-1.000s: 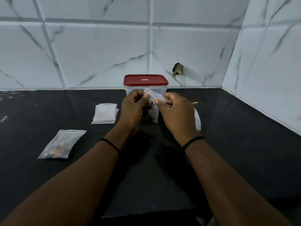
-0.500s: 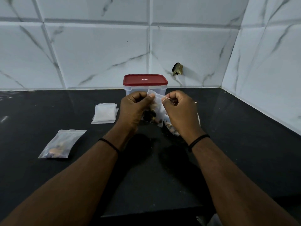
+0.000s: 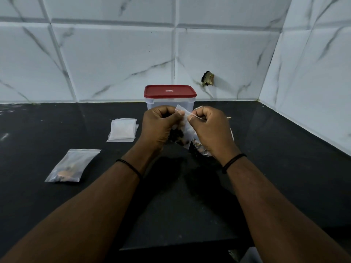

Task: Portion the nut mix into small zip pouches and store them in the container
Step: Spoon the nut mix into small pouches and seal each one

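Observation:
Above the black counter, my left hand [image 3: 160,126] and my right hand [image 3: 210,130] pinch the top edge of a small clear zip pouch [image 3: 185,128] between them. Dark nuts show in its lower part. Behind my hands stands the clear container [image 3: 152,103] with its red lid [image 3: 170,91] on. Under my right hand lies a clear bag of nut mix [image 3: 201,149], mostly hidden. A filled pouch [image 3: 71,166] lies flat at the left. A small stack of empty pouches [image 3: 123,130] lies left of my left hand.
The white marble-tiled wall [image 3: 114,59] runs along the back and the right side, forming a corner. A dark hole with a stub [image 3: 208,78] marks the back wall right of the container. The counter's front edge [image 3: 171,245] lies below my forearms.
My hands have turned the pouch so its nut-filled lower part shows. My right hand has shifted slightly right along the pouch's top edge. The bag beneath it has come partly into view.

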Demonstrator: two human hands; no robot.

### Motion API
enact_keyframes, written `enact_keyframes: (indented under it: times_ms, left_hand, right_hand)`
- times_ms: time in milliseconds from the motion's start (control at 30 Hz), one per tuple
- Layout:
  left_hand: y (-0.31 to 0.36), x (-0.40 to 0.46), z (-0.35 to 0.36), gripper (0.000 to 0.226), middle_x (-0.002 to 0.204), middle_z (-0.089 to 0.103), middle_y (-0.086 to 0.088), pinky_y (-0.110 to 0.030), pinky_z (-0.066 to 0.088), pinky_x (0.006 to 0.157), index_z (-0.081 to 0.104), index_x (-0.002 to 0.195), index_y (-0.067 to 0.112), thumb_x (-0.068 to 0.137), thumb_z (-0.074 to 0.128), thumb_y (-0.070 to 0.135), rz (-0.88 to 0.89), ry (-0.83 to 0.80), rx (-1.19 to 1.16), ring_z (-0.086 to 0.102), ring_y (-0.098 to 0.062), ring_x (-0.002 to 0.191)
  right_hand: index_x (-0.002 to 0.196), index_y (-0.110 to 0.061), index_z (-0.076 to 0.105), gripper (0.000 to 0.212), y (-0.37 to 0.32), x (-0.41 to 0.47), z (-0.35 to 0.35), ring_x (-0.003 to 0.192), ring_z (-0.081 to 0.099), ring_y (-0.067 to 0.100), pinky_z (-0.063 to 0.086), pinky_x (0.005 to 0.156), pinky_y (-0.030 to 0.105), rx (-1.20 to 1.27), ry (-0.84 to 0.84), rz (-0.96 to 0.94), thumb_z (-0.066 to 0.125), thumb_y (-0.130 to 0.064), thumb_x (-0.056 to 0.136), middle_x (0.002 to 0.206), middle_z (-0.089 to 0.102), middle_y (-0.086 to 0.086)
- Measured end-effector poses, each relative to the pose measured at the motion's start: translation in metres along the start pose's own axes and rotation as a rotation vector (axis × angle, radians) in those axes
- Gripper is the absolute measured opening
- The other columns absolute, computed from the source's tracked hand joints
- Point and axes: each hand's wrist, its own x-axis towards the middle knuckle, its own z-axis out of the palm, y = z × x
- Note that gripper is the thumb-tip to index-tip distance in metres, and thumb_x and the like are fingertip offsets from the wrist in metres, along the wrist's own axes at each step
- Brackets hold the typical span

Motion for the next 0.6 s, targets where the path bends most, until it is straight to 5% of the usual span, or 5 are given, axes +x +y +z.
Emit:
enact_keyframes:
  times_ms: [233,467,600]
  left_hand:
    - [-0.001,0.006,-0.006,0.007,0.076,0.071,-0.016,-0.038,0.055,0.073,0.073,0.081,0.002,0.086,0.071,0.006,-0.05,0.054,-0.111,0.065,-0.028,0.073]
    - [0.006,-0.002,-0.005,0.011,0.07,0.07,-0.006,-0.032,0.055,0.065,0.072,0.078,0.009,0.089,0.07,0.008,-0.045,0.083,-0.092,0.066,-0.019,0.068]
    - [0.014,-0.017,-0.014,0.013,0.069,0.069,-0.007,-0.029,0.053,0.053,0.07,0.084,0.007,0.095,0.066,0.014,0.038,0.146,0.036,0.065,-0.019,0.059]
  right_hand:
    - [0.073,-0.02,0.072,0.012,0.002,0.003,-0.007,0.067,0.069,0.014,0.059,0.069,0.032,0.122,0.092,0.048,0.08,-0.02,0.082,0.074,0.073,-0.006]
    - [0.077,-0.017,0.075,0.009,0.001,0.0,-0.005,0.063,0.066,0.005,0.054,0.065,0.023,0.098,0.136,0.034,0.08,-0.021,0.083,0.072,0.071,-0.01]
    - [0.084,-0.012,0.075,0.008,-0.006,-0.011,0.003,0.065,0.066,0.008,0.057,0.063,0.029,0.238,0.068,0.044,0.078,-0.02,0.085,0.076,0.074,-0.003]
